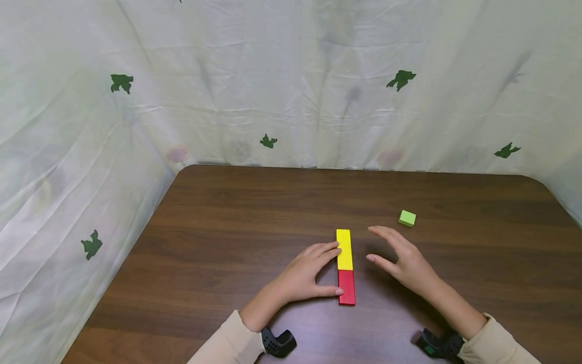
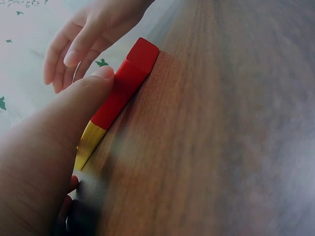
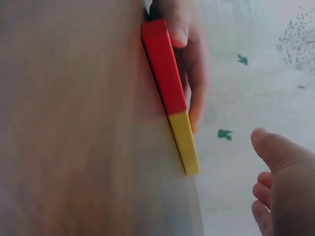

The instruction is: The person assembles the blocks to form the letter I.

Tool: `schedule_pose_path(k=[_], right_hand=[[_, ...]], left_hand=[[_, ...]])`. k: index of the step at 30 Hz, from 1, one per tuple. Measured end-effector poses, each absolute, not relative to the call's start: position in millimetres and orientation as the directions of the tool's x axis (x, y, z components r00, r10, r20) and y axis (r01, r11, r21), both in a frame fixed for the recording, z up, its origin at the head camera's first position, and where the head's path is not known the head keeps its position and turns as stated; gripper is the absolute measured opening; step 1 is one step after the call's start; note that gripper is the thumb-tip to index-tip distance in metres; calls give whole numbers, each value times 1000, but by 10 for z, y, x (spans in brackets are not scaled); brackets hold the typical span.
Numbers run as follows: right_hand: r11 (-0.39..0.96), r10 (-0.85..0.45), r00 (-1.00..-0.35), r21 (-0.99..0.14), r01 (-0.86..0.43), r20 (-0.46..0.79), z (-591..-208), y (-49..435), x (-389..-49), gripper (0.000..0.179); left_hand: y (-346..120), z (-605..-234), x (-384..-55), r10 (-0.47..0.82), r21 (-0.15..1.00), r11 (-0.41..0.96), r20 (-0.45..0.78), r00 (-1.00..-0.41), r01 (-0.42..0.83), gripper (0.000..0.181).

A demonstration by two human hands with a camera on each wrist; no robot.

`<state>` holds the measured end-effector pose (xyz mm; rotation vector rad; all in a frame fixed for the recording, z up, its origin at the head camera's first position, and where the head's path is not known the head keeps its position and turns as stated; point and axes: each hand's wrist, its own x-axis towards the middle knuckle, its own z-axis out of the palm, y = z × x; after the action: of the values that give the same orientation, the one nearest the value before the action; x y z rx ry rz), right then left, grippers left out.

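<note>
A yellow block (image 1: 345,253) and a red block (image 1: 347,289) lie end to end on the table, forming one straight bar with the yellow part farther away. Along the left side of this bar, my left hand (image 1: 302,275) touches the yellow block with its fingertips and the red block with its thumb tip. My right hand (image 1: 409,264) hovers to the right, apart from the bar, thumb and fingers spread with nothing between them. Beyond the right hand sits a small light green block (image 1: 406,218). The left wrist view shows the left thumb beside the red block (image 2: 125,83).
Brown wood-grain table (image 1: 218,217) with rounded far corners. A pale curtain (image 1: 291,91) with green leaf-like patches hangs behind it and along the left. Each wrist wears a black device, such as the left one (image 1: 278,344).
</note>
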<state>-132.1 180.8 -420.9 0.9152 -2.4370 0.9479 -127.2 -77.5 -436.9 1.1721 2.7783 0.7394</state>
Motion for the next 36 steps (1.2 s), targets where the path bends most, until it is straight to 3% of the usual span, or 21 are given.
schedule_pose_path(k=[15, 36], right_hand=[[625, -332, -727, -437, -647, 602, -4251, 2006, -1571, 69], [706, -189, -831, -516, -486, 523, -4312, 2337, -1760, 58]], left_hand=[[-778, -4385, -1276, 686, 433, 595, 164, -708, 677, 78], [-774, -4384, -1274, 683, 440, 601, 151, -714, 667, 78]])
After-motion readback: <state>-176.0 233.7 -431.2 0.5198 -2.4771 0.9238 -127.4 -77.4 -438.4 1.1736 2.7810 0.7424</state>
